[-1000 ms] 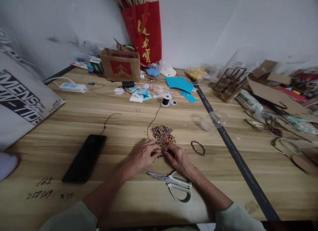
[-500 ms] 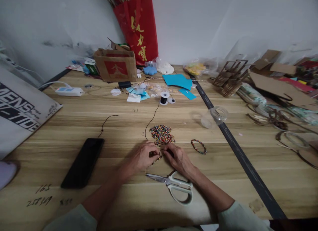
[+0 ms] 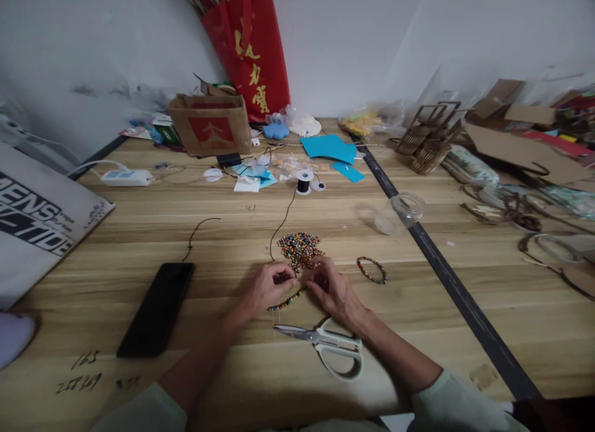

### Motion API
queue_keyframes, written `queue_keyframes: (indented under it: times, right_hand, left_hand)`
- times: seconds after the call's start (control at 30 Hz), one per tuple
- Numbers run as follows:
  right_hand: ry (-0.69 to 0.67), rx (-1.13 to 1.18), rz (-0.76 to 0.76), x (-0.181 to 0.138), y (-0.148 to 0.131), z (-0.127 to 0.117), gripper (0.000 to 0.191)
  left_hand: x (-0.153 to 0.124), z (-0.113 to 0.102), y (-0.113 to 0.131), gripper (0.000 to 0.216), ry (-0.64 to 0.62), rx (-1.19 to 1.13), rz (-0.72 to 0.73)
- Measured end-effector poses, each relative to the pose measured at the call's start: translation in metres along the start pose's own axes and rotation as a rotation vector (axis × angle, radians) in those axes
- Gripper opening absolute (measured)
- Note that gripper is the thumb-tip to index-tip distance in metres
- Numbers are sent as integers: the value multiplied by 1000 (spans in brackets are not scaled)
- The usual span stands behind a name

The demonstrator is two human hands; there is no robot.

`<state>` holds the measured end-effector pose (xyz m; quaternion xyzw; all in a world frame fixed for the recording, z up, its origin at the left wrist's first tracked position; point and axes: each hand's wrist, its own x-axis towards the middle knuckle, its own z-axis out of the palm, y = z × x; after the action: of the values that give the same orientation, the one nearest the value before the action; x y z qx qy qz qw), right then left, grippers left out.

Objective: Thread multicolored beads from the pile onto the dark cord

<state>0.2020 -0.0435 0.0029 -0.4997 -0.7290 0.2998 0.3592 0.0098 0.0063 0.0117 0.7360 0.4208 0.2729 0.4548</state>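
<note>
A partly beaded string [image 3: 287, 302] lies in a curve on the table between my hands. My left hand [image 3: 269, 284] is closed in a pinch above its left part, with the black cord [image 3: 281, 229] from the spool running down to it. My right hand [image 3: 335, 290] has its thumb and fingers curled at the right end of the beaded string; its fingertips hide what they grip. Just beyond both hands is a pile of small multicoloured beads [image 3: 300, 248], which my right fingers overlap. Scissors with pale handles [image 3: 338, 348] lie below my right hand, blades pointing left.
A finished-looking bead bracelet [image 3: 372, 270] lies to the right. A black phone [image 3: 157, 309] is on the left. Behind the beads stands a cord spool [image 3: 304, 182]. A clear plastic container [image 3: 400, 214] sits near the dark strip, and a paper bag [image 3: 210, 125] stands at the back.
The dark cord loop between my fingertips no longer shows. More of the beaded string lies in sight, and my right fingers have lifted toward the bead pile. The view has shifted slightly.
</note>
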Motion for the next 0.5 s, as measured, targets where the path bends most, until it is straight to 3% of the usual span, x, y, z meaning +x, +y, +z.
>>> queue_keyframes:
  times: [0.17,0.27,0.5]
  right_hand:
    - [-82,-122,-258,-1,0,0,13]
    - [-136,-154,-330,1,0,0,16]
    - [-100,-143,-296,2,2,6,32]
  left_hand:
    - [1,3,-6,11,18,5,-3]
    - [2,3,-9,14,13,-22,8]
    - [1,4,-6,16,-7,14,61]
